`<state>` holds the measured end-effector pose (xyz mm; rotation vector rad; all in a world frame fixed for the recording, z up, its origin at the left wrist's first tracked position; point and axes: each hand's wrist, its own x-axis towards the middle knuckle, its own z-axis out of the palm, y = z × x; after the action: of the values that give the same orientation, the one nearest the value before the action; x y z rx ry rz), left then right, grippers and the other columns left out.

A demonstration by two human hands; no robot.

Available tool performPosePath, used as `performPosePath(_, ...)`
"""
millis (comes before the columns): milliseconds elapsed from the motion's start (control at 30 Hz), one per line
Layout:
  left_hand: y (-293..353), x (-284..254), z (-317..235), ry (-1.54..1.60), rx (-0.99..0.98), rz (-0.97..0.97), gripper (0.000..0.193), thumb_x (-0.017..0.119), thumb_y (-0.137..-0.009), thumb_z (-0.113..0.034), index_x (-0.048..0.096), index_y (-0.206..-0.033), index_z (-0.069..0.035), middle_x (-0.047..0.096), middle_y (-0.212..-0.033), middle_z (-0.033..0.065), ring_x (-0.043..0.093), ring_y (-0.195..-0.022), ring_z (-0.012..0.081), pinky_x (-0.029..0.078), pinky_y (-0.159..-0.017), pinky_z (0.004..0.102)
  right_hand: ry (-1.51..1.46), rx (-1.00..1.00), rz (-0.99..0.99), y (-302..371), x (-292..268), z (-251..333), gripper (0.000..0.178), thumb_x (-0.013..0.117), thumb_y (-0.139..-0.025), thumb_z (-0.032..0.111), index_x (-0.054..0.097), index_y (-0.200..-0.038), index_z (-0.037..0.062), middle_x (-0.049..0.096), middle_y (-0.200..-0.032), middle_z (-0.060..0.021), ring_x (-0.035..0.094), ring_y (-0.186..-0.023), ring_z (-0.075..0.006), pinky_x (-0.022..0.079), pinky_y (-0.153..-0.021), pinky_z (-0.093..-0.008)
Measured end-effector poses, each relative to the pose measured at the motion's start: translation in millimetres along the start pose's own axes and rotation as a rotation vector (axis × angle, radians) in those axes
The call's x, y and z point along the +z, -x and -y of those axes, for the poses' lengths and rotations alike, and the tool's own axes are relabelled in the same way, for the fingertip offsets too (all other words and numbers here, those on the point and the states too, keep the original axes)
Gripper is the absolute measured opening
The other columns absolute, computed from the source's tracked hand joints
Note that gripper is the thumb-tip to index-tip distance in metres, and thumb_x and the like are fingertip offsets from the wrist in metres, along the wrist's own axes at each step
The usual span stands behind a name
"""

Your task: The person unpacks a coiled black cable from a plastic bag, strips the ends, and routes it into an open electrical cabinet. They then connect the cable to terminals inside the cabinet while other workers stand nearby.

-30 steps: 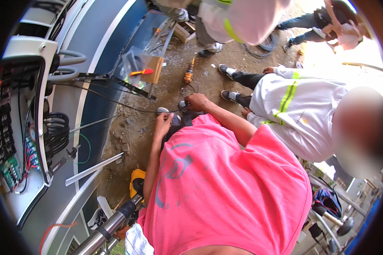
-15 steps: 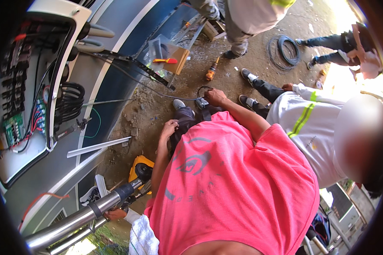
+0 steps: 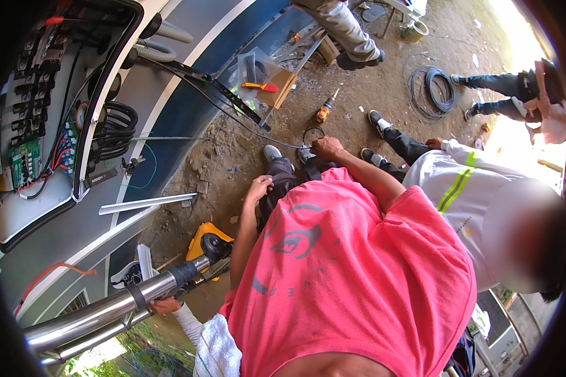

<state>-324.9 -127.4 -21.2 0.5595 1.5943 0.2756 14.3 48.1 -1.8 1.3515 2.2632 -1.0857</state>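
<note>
My right hand (image 3: pixel 327 149) is closed around a thin black cable (image 3: pixel 287 144), in front of my body. The cable runs left toward an open electrical box (image 3: pixel 6 210) on the wall, and a small loop of it rises above the hand. My left hand (image 3: pixel 258 187) rests by my dark trousers (image 3: pixel 282 190), its fingers curled together; whatever may lie in them is hidden. An orange and black drill-like tool (image 3: pixel 324 111) lies on the dirt beyond my right hand.
A co-worker in a white shirt (image 3: pixel 449 195) stands close at right. Another person's hand (image 3: pixel 163 306) touches a steel pole (image 3: pixel 100 317) at lower left. A coil of dark cable (image 3: pixel 439 90) lies farther off. A red-and-yellow knife (image 3: pixel 260 87) sits by a wooden board (image 3: pixel 282 90).
My view has shifted, so the surroundings sit differently. The person at the top has moved, and now mainly the legs show. My right hand keeps the cable; my left hand stays by my trousers.
</note>
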Motion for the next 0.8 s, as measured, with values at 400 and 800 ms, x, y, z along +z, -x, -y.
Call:
performPosePath(400, -49, 19, 58, 0.194, 0.170, -0.098, 0.029, 0.065, -0.106, -0.017, 0.074, -0.124, 0.003, 0.076, -0.098, 0.0091, 0.072, -0.085, 0.0179, 0.061, -0.077, 0.0343, 0.076, 0.021, 0.005, 0, -9, 16, 0.044, 0.062, -0.104, 0.056, 0.082, -0.112, 0.0170, 0.079, -0.112, -0.0193, 0.076, -0.107, -0.0412, 0.061, -0.088, -0.0546)
performPosePath(800, 83, -86, -156, 0.090, 0.709, -1.140, 0.032, 0.069, -0.105, -0.021, 0.073, -0.126, 0.003, 0.076, -0.100, 0.0097, 0.071, -0.084, 0.0170, 0.059, -0.075, 0.0330, 0.091, -0.022, 0.000, -6, -8, 17, 0.047, 0.062, -0.105, 0.056, 0.082, -0.109, 0.0138, 0.080, -0.112, -0.0185, 0.077, -0.106, -0.0421, 0.061, -0.090, -0.0563)
